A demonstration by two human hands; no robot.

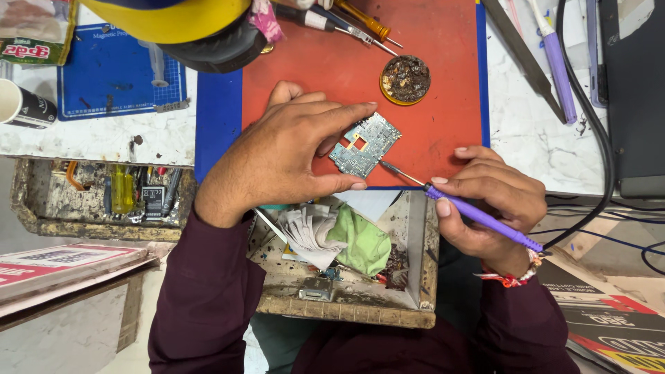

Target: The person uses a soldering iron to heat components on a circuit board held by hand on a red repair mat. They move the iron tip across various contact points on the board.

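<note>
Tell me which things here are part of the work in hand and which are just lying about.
In use:
left hand gripping the circuit board
right hand holding the purple soldering iron
red mat

Lying about:
round tin
screwdrivers
green cloth in the open drawer
paper cup

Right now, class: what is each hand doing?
Left hand: closed, holding the circuit board.
Right hand: closed, holding the purple soldering iron.

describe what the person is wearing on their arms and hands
Both arms are covered by long, dark maroon sleeves: the left sleeve and the right sleeve each end at the wrist. The left hand is bare, with no glove or ring in view. The right hand is bare too, with a red and white thread band around its wrist.
</note>
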